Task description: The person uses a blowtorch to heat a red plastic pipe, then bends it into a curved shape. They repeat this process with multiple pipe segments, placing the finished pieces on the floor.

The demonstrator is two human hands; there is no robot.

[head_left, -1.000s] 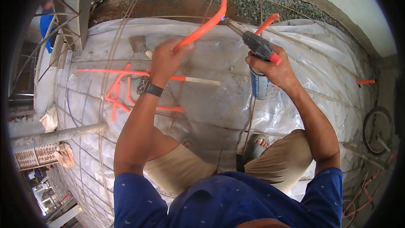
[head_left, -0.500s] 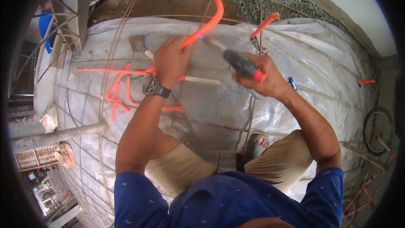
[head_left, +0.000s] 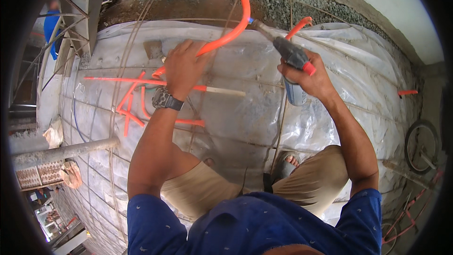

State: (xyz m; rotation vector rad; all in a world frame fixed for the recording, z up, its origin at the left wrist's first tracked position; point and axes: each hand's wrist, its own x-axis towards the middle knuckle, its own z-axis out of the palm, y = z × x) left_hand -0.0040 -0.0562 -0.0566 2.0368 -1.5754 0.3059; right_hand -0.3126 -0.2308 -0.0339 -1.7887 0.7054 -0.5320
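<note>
From here I see the left hand (head_left: 186, 68) closed round the pipe (head_left: 231, 37), the right hand (head_left: 309, 76) round the torch (head_left: 291, 53).
The smooth orange pipe arcs up beyond the left hand, gripped low, I judge, to spare skin from the flame (head_left: 251, 20); loose offcuts (head_left: 125, 80) lie left of it on crinkled sheet (head_left: 363, 123).

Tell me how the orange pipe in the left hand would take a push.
The orange pipe seems fairly stiff: it juts unsupported beyond the left hand. It may yield near its bend, where the blue flame of the torch plays close. It is probably light, being slim and held one-handed.
</note>
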